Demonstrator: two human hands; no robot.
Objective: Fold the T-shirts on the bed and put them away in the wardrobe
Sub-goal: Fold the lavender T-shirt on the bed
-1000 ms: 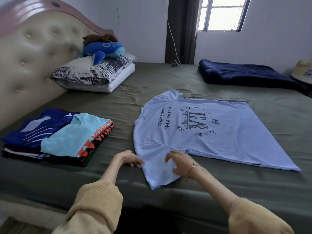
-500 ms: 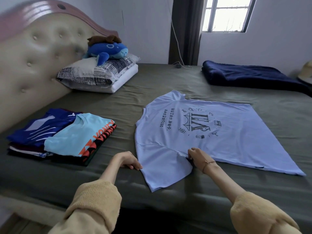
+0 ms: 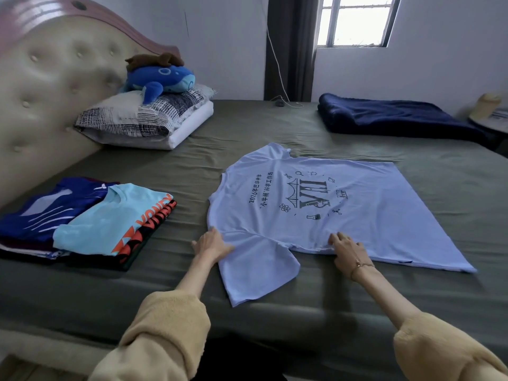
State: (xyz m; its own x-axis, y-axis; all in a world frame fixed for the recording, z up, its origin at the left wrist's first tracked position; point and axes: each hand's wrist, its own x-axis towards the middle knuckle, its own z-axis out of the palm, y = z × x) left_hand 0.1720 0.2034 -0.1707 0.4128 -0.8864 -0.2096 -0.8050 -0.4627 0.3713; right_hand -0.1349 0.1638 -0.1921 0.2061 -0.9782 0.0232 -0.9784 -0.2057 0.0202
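A person stands at the near edge of a wide bed point(image 3: 275, 127) covered in an olive-green sheet, both arms in yellow fleece sleeves reaching forward. A pale blue T-shirt point(image 3: 343, 210) lies spread flat on the bed, printed side up. Its long axis runs left to right across the view: collar toward the left, hem toward the right. One sleeve point(image 3: 255, 270) points back toward the person and reaches close to the mattress edge.

The left hand point(image 3: 211, 244) rests open and flat at the shoulder, just beside the collar end, palm down on the cloth and gripping nothing. The right hand point(image 3: 347, 251) lies on the near side edge of the shirt, past the armpit, fingers loosely spread and slightly curled on the fabric; whether it pinches the edge cannot be told. The near sleeve lies between the two hands, so either can reach it, and the left is slightly nearer its root.

The likely step is smoothing the shirt before folding the near sleeve and side inward, away from the person.

To the left, well apart, sits a stack of folded T-shirts point(image 3: 90, 221), light turquoise on top beside a dark blue one. No wardrobe is in view.
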